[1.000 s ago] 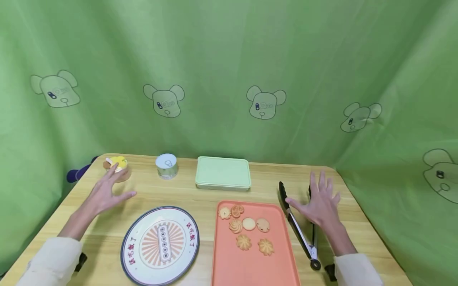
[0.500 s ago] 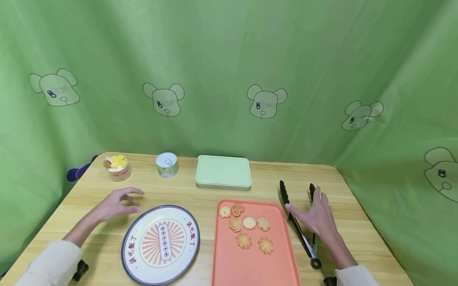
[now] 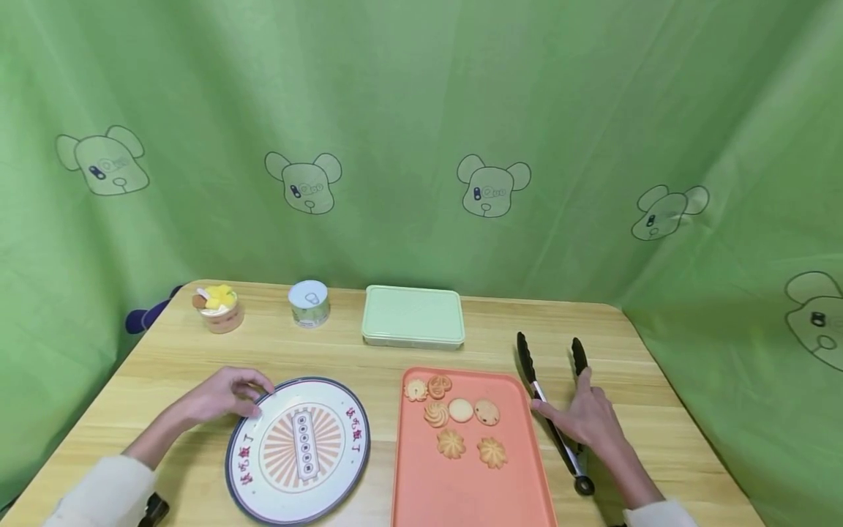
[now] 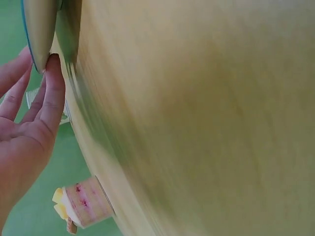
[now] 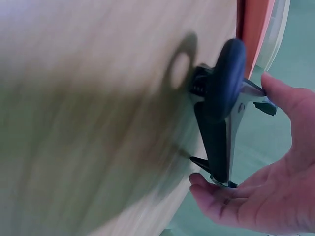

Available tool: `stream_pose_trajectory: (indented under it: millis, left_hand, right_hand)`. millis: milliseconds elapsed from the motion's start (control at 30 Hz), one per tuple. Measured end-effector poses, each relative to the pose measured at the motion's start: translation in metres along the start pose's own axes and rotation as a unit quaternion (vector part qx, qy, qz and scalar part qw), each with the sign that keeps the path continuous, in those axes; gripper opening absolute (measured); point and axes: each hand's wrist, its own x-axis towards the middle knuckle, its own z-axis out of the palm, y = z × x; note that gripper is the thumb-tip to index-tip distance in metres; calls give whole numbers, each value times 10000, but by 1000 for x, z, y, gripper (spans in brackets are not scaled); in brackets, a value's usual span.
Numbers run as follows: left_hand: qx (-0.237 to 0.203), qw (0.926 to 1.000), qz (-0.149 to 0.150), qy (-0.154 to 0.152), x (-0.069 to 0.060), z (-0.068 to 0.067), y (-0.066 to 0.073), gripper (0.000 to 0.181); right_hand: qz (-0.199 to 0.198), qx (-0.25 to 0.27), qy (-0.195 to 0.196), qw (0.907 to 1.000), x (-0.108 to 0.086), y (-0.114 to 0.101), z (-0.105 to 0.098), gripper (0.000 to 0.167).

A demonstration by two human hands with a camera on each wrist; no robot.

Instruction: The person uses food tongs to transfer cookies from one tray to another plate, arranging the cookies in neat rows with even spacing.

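Observation:
My left hand (image 3: 220,395) is at the upper left rim of a white plate (image 3: 303,494) with a blue edge and red printing. In the left wrist view, fingers (image 4: 53,93) lie under the plate's rim (image 4: 40,29), the thumb side against its other face. My right hand (image 3: 593,421) grips a pair of spread tongs (image 3: 561,443) with black tips. Its thumb is on one arm and the fingers are at the other, as the right wrist view shows. Between plate and tongs lies a coral tray (image 3: 474,501) bearing several cookies (image 3: 451,443).
A pale green lidded box (image 3: 413,316) stands behind the tray. Left of it are a ring-pull tin can (image 3: 309,304) and a small dessert cup (image 3: 220,311) with a yellow topping. A green curtain (image 3: 395,146) hangs behind the wooden table (image 3: 658,395).
My left hand has come down from near the dessert cup to the plate's rim, its fingers bending. The right hand has lowered and closed in on the tongs' arms.

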Motion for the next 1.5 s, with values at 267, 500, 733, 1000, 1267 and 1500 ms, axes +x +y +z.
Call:
stream_pose_trajectory:
  millis: [267,500,733,1000,1267,1500]
  left_hand:
    - [224,9997,-60,-28,0,1,-1,33]
    - [361,9991,-227,26,2,2,-2,33]
    - [431,9986,-271,156,3,4,1,33]
    - [302,9987,-300,271,1,7,5,34]
    - [345,9978,-429,357,3,7,6,34]
    - [402,9975,-461,353,5,8,8,33]
  right_hand:
    - [105,163,-137,9997,1,-6,1,130]
    - [172,137,-113,9997,0,-12,1,127]
    - [184,266,-8,9995,3,-8,2,127]
    - [139,581,-18,9982,6,-2,-10,127]
    - [-557,502,689,9948,7,2,-15,104]
    - [-1225,93,1096,9864,2,1,-17,108]
